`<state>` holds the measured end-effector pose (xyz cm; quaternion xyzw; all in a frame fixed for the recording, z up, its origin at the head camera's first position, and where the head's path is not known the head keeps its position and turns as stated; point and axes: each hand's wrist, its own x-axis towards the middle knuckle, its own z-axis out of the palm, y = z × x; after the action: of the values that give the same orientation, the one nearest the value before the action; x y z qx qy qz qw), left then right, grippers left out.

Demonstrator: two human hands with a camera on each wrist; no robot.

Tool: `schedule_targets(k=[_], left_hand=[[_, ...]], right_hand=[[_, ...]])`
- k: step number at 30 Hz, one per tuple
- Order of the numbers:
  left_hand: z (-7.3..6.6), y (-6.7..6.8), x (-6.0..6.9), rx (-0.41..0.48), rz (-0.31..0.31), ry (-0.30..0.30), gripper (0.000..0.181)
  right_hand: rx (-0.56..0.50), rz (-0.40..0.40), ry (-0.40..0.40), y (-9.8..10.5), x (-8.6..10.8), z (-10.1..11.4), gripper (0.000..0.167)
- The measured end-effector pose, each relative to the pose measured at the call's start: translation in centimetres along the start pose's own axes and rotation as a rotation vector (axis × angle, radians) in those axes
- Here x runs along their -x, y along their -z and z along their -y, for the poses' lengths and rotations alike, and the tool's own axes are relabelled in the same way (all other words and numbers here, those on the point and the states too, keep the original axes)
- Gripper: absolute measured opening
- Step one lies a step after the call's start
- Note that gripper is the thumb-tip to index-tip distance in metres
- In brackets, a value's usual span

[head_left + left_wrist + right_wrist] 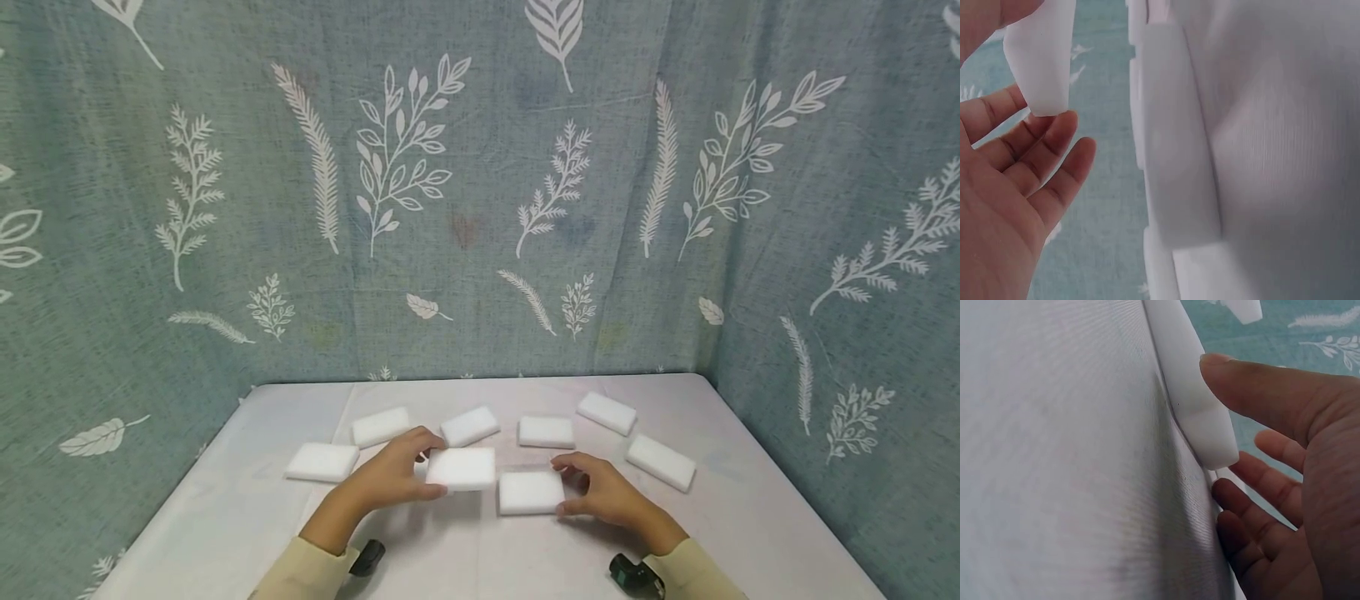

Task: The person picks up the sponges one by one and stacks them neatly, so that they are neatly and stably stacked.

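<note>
A smooth, white, rectangular foam-like block (461,469) is pinched in the grip of the left hand (396,472), between thumb and fingers at its left end, and is held raised above the pale, cloth-covered surface (195,533). The other fingers of that hand are seen bent and spread below the block in the left wrist view, where the block's upper part is cut off.

The grip of the right hand (603,493) is parted around the right end of a second white rectangular block (528,493), which lies flat on the surface, just right of the raised block and nearer. The thumb is set against its near right corner and the fingers are bent at its far side; whether it is firmly grasped or only touched cannot be told, as some contact is hidden behind the block.

Six similar white blocks are laid farther off in a loose arc, with slightly rounded edges; the far-left block (381,427) is partly covered by the left hand. Beige sleeves (307,570) are cut off at the near edge, beside dark wrist-worn devices (636,577). Behind, a grey-green woven curtain (480,250) is hung, printed with white leaves. Which block is shown lying in the left wrist view cannot be made out.
</note>
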<state>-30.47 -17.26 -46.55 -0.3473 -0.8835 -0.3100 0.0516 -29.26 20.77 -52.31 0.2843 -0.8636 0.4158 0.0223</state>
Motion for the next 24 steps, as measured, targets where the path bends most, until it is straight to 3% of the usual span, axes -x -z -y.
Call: schedule_targets(k=[24], left_hand=[[-1.5, -3.5, -2.5, -0.043, 0.072, 0.039, 0.059]], right_hand=[[-0.006, -0.021, -0.066, -0.3, 0.0, -0.1, 0.063]])
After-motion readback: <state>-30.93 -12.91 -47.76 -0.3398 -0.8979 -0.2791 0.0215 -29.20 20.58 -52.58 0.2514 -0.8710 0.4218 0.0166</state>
